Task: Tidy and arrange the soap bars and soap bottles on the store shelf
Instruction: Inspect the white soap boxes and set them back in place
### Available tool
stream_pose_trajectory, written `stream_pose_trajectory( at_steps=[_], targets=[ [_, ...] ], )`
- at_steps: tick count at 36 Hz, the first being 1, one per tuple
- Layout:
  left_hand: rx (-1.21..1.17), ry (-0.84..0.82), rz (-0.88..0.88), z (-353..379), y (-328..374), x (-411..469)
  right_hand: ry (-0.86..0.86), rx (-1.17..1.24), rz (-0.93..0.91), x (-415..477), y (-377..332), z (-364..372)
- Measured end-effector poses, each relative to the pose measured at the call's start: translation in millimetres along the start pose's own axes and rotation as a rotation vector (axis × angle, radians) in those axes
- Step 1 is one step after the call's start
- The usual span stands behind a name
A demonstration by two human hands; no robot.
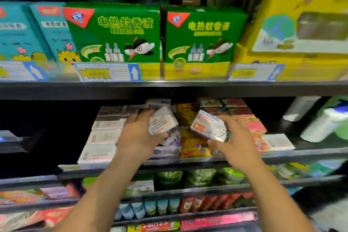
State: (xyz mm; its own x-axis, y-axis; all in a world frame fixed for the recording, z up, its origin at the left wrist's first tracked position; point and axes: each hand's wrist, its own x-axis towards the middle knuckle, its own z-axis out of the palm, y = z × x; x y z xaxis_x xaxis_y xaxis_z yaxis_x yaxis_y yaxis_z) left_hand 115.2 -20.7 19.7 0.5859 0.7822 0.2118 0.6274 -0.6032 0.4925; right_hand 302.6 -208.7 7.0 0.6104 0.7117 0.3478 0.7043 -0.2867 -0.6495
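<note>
White soap bar (163, 120), wrapped and printed with small text, is gripped by the left hand (139, 135), whose fingers curl round its near end. It is tilted and raised just left of the column of yellow packets (190, 145) that runs front to back on the middle shelf (301, 154). Just right of that column, the right hand (238, 137) pinches a blue-lettered soap box (209, 126), thumb at its lower edge and fingers on its far side. This box, white with an orange square, is tilted above the packets and apart from the other bar.

Left of the yellow packets, beyond the left hand, white soap boxes (102, 141) lie in stacked rows with barcodes up. Right of the packets runs a file of pink and red boxes (254, 124), partly hidden by the right hand. Further right come a single flat white box (278, 142) at the shelf front and, farthest right, blurred white bottles (318, 128).

Above the packets, on the next shelf up, two green mosquito-liquid cartons (116, 34) stand side by side. Teal cartons (28, 30) flank them on the left and a yellow carton (301, 24) on the right, with price labels (107, 71) along the shelf edge. Below the packets, lower shelves (169, 192) carry blurred goods.
</note>
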Motion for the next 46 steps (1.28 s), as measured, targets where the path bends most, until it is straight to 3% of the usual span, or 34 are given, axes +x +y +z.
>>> stream_pose_trajectory(
  at_steps=[14,18,25,35,42,46],
  targets=[
    [-0.098,-0.235,0.118,104,187,4,0.127,-0.043,0.056,-18,131,-145],
    [-0.112,-0.220,0.191,133,234,8,0.166,-0.156,0.111,-21,174,-174],
    [-0.037,-0.295,0.270,182,314,37,0.244,-0.153,0.165,-24,225,-204],
    [0.107,-0.408,0.438,232,321,66,0.300,-0.198,0.209,-30,254,-199],
    [0.079,-0.539,0.530,255,305,75,0.270,-0.076,0.271,-24,251,-193],
    [0.260,-0.541,0.550,257,300,73,0.243,-0.054,0.257,-15,247,-190]
  ],
)
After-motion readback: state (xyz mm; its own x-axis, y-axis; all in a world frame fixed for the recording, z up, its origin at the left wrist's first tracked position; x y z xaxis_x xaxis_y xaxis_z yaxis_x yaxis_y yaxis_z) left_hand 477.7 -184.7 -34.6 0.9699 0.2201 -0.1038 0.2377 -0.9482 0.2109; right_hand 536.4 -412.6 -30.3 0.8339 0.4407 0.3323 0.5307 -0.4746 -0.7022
